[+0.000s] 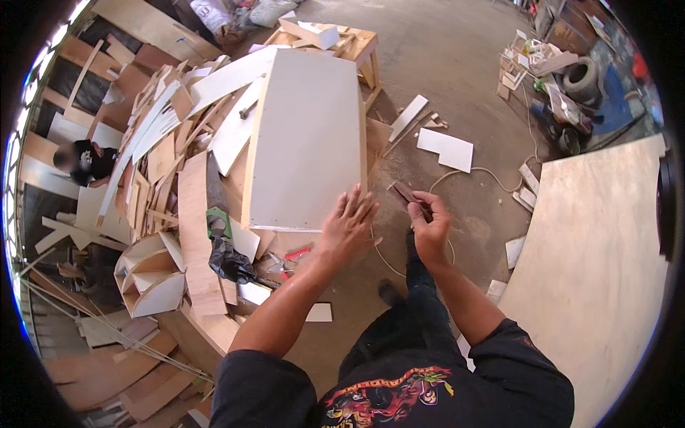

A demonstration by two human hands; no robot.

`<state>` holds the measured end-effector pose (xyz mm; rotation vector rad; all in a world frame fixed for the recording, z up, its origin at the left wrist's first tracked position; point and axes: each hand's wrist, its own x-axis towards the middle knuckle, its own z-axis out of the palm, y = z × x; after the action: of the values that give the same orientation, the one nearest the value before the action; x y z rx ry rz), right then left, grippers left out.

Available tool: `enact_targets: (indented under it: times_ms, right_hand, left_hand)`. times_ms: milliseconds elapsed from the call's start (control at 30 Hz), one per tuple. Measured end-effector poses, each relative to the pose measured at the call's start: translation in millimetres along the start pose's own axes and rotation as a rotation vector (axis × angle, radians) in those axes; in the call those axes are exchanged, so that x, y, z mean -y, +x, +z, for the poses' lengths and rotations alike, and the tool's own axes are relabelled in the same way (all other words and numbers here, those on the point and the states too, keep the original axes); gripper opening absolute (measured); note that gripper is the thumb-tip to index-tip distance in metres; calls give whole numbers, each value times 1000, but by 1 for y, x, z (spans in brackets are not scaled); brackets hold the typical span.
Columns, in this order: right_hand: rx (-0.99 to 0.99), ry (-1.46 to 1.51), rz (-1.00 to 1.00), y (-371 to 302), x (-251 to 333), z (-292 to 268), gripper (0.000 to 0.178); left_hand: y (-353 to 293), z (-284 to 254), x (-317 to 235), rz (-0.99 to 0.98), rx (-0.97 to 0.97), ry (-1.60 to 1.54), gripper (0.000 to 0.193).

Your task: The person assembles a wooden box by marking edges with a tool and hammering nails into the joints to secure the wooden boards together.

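Note:
A large pale grey panel with light wooden edges (311, 128) lies before me on a bench. My left hand (348, 227) is over its near right corner, fingers stretched out and apart; it seems to rest on the edge. Just right of that corner, my right hand (432, 227) grips a small reddish-brown block (404, 192), thumb on top. The block points up and left toward the panel's side edge, apart from it. My fingers partly hide its near end.
Left of the panel lie a heap of wood offcuts (163, 153), a black plastic bag (230, 261) and red-handled pliers (297, 253). A cable (486, 170) and white offcuts (447, 148) lie on the floor. A plywood sheet (592, 271) stands right. Another person (93, 162) is far left.

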<state>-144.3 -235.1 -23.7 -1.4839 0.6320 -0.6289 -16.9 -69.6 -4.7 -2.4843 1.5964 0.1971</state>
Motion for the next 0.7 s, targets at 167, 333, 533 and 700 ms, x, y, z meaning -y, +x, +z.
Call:
enact_targets:
  times_ms: [167, 333, 533, 700]
  right_hand:
    - [-5, -40, 16, -6, -22, -4, 29]
    - [148, 103, 81, -26, -54, 25, 25]
    - [198, 169, -122, -1, -104, 96, 23]
    - [114, 270, -80, 66, -105, 119, 21]
  left_hand:
    - [-18, -6, 31, -86, -137, 8, 80]
    - [-34, -46, 108, -398, -195, 297, 65]
    - [-32, -70, 104, -624, -103, 302, 73]
    - [-28, -61, 116, -544, -133, 302, 77]
